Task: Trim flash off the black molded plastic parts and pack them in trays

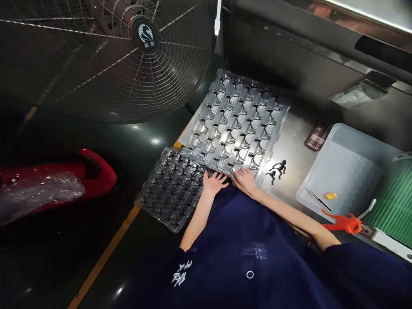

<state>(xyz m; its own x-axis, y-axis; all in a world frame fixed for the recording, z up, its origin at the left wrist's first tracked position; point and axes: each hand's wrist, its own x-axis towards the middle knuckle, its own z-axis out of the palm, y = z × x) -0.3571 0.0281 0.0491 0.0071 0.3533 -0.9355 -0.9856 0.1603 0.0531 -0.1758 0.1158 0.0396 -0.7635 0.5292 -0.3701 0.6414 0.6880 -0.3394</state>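
A large clear plastic tray (238, 124) with rows of moulded pockets, dark parts in them, lies on the metal table. My left hand (214, 182) is at its near edge, fingers spread, between this tray and a second, darker plastic tray (172, 189) at the left. On the near right corner of the large tray rests my right hand (245, 181), its fingers bent over the edge; what is under the fingertips is hidden. Several small black parts (277, 170) lie loose on the metal to the right of the large tray.
A grey-white bin (341, 167) holds tweezers (318, 199) and a yellow piece (330, 196). Near it are a phone (318, 136), an orange air gun (344, 223) and a green ribbed surface (392, 197). A big fan (146, 36) stands upper left, above a red object (106, 174).
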